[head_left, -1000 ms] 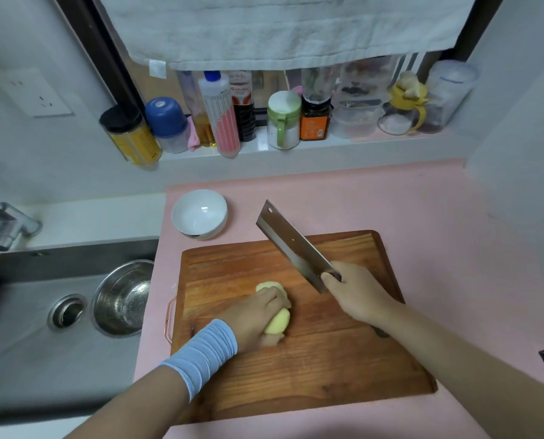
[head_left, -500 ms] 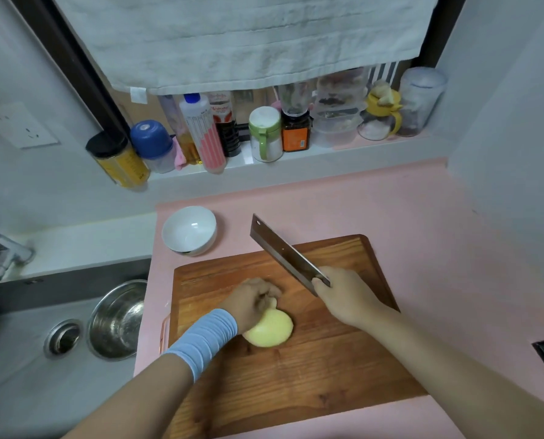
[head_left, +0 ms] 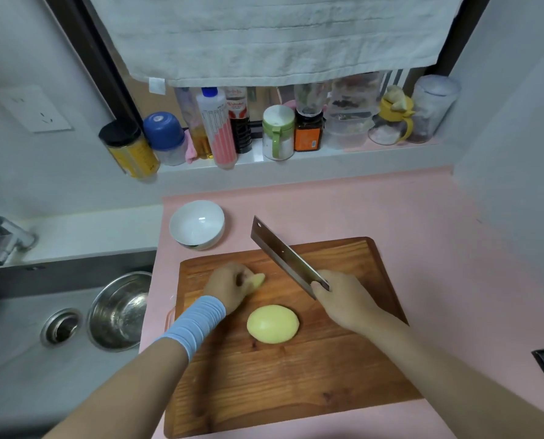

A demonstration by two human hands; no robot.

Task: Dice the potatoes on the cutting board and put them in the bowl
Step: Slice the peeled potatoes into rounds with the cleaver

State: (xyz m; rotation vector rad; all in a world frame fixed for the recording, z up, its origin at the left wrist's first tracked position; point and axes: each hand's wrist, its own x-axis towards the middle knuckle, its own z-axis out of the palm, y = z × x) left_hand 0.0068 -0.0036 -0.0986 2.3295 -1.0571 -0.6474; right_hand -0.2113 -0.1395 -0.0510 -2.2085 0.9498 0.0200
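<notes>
Clearly both hands are busy. The left hand (head_left: pixel 232 285) has its fingers curled round a small potato piece (head_left: pixel 258 279) at the far left of the cutting board (head_left: pixel 296 391). The right hand (head_left: pixel 343 301) grips the handle of a cleaver (head_left: pixel 285 255), whose blade is raised off the wood and angled toward the far left. A larger potato half (head_left: pixel 273 324) lies alone on the board, nearer than both hands and between them, rounded side up, with nothing touching it. The white bowl (head_left: pixel 181 213) stands on the pink surface (head_left: pixel 391 210) just beyond the board's far-left corner and looks empty.

Peeled potato is firm and fairly dense, so it should cut cleanly rather than squash. Its wet, starchy skinless face is probably slippery, though. The half most likely rests on its cut face, which would keep it from rolling. The safest hold is from above on the dome, fingertips tucked back from the blade's path. The small piece looks light and easy to pinch, but too narrow to steady comfortably under a wide blade.
</notes>
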